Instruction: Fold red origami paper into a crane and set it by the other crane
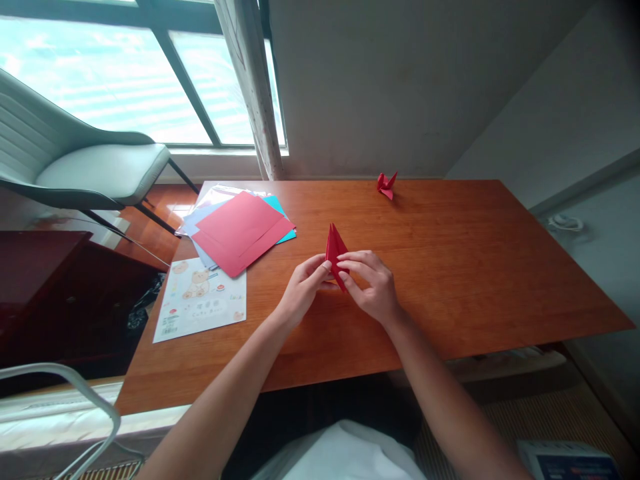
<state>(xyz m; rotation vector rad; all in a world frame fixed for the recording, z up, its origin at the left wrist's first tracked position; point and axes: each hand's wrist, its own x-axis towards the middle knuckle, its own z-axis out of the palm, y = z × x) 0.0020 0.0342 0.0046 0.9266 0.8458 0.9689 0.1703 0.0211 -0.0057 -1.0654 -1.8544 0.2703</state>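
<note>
Red folded paper (333, 248), narrow and pointed, is held up between two hands just above the worktop (475, 267), its tip aimed at twelve o'clock on a dial centred on it. The left hand (305, 280) comes in from eight o'clock, thumb and fingers clamped on the lower left edge. From four o'clock, the right hand (370, 283) lays its fingertips against the right side, apparently pinching it too, though its thumb's exact hold is hard to tell.

Folding seems to be the step in hand, with the layers being lined up or creased. I judge that the next move calls for a steady left pinch while the right fingertips press along the edge (thick layers can slip out of line). Those same fingertips cover part of the lower face, so the crease there is hidden.

Out at one o'clock, near the far edge, stands a small red paper bird (387, 185). Red sheets (240, 233) lie around ten o'clock, overlapping a turquoise sheet (287, 237), and a printed white sheet (200, 303) lies around eight. These sit to the side, away from the fingers. Farther off at ten stands a pale chair (105, 170).
</note>
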